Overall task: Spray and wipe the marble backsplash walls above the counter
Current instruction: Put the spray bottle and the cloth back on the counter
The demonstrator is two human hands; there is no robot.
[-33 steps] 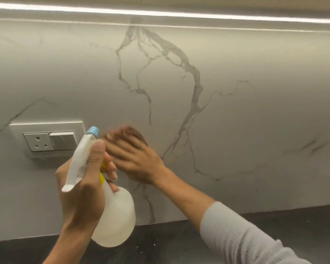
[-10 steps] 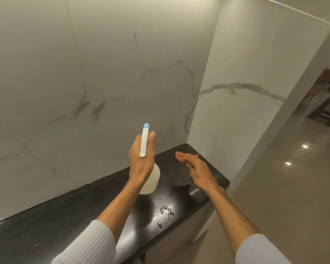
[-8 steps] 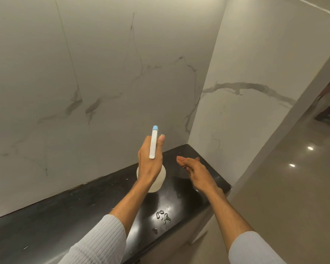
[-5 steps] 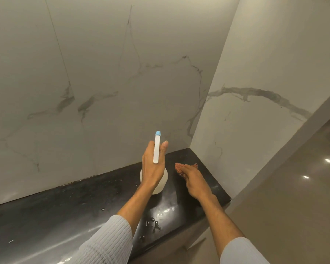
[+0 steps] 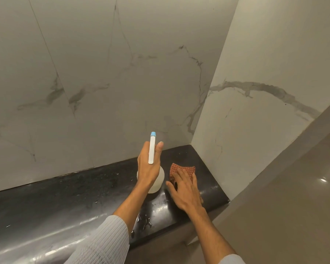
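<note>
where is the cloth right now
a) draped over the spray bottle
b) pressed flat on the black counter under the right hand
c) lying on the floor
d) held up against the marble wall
b: the right hand lies flat on the cloth, which rests on the black counter.

Glossy black counter [image 5: 46, 202] against the marble walls, red checked cloth [image 5: 181, 169] lying flat near its right end corner, water droplets [image 5: 145, 222] by the front edge

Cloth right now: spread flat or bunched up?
Spread flat. The orange checked cloth lies on the black counter under the right hand, whose open palm presses on it; its far edge shows past the fingertips.
</note>
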